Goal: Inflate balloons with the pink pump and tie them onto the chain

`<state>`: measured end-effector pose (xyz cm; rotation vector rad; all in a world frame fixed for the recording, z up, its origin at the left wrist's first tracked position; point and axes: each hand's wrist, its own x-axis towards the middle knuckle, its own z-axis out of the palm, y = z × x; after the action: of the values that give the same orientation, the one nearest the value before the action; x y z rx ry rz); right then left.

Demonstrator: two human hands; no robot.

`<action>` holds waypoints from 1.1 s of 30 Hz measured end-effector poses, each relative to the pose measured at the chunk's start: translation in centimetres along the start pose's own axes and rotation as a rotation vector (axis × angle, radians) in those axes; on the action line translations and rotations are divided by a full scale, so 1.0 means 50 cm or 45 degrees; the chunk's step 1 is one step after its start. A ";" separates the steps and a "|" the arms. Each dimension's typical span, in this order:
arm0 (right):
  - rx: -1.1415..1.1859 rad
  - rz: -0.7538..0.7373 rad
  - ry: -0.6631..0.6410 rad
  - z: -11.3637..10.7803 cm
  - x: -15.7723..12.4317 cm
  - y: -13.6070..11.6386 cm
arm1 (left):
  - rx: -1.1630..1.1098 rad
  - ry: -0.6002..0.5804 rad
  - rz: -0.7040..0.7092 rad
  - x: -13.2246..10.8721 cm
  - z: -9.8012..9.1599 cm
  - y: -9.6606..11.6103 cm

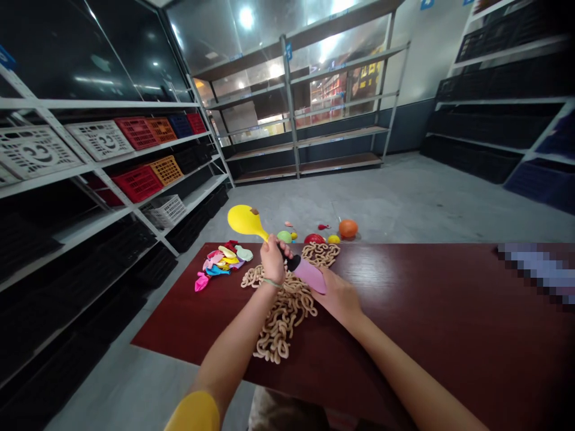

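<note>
A partly inflated yellow balloon [245,221] points up and left over the table's far edge, with a small brown patch on its side. My left hand [272,262] is closed around its neck, where it meets the black front end of a hand balloon pump. My right hand [338,297] grips the pink body of the pump [309,275]. Under both hands lies a heap of tan, curly, noodle-like pieces [287,308]. To the left is a pile of flat balloons [224,261] in pink, yellow, blue and other colours.
The dark red table [417,317] reaches far to the right, with a pixelated patch at its right edge. Beyond it, an orange balloon [348,228] and several smaller balloons rest on the floor. Shelves with crates [137,182] stand left; more racks [296,143] stand behind.
</note>
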<state>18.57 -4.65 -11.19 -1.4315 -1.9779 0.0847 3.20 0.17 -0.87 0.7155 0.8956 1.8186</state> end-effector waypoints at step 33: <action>0.083 0.025 0.036 0.009 -0.001 0.002 | -0.025 -0.011 0.124 0.044 0.015 0.089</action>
<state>18.39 -4.50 -11.61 -1.4030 -1.9214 0.1355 0.77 1.13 3.40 0.7661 0.8492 1.9057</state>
